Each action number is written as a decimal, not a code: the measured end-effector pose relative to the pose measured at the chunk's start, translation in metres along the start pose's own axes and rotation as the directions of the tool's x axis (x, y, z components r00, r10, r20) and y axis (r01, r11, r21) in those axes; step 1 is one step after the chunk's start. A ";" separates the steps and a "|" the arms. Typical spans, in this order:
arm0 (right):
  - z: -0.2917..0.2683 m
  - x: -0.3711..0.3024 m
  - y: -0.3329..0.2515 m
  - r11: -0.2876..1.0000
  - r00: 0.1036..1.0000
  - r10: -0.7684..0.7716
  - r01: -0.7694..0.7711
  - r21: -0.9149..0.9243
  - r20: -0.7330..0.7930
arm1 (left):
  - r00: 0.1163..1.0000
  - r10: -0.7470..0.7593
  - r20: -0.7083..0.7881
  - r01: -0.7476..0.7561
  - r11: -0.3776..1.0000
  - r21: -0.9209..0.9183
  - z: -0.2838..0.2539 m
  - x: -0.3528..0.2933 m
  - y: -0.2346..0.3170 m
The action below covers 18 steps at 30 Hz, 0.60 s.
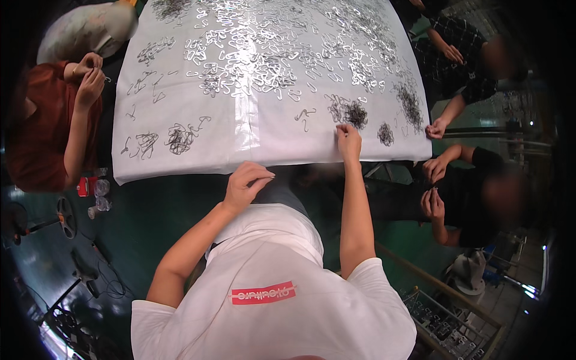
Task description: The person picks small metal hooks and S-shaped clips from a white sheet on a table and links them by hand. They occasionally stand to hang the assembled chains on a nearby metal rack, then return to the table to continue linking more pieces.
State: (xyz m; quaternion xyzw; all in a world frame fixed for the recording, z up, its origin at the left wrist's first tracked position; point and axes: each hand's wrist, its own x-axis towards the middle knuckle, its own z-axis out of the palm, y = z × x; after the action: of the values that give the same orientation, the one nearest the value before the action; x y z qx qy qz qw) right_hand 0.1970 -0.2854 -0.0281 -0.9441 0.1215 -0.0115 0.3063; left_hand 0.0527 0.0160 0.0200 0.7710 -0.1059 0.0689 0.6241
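Note:
My left hand (247, 185) is in front of the table's near edge, thumb and fingers pinched together. Whatever is between them is too small to make out. Over the near edge reaches my right hand (349, 143), its fingertips bent together close to a dark pile of small metal hooks (355, 115). I cannot make out anything in those fingertips. A few loose hooks (305, 117) lie to the left of that pile, and a smaller dark heap (385, 134) sits to its right. The hooks look like bent wire, some of them S-shaped.
A white sheet (180, 114) covers the table, with many shiny hooks (258, 66) spread over its far half. More piles (180, 139) lie near left. Co-workers' hands (90, 81) are at the left side, others (433, 186) at the right. A fan (66, 217) stands lower left.

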 end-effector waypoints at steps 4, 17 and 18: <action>0.019 0.017 -0.027 0.958 0.964 -0.267 0.266 -0.105 0.001 | 1.000 -0.018 -0.005 0.019 1.000 0.010 0.003 0.001 0.003; 0.041 -0.011 -0.060 0.883 0.890 -0.410 0.442 -0.155 0.201 | 0.999 0.021 -0.031 -0.020 1.000 0.010 0.012 0.003 0.012; 0.041 -0.010 -0.060 0.893 0.899 -0.406 0.429 -0.139 0.165 | 0.999 0.013 -0.031 -0.013 1.000 0.010 0.012 0.002 0.012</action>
State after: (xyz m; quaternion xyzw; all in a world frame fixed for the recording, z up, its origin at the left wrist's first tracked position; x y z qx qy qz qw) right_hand 0.2049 -0.2127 -0.0255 -0.9696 -0.1042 -0.0044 0.2216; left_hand 0.0515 0.0015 0.0295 0.7723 -0.1008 0.0855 0.6214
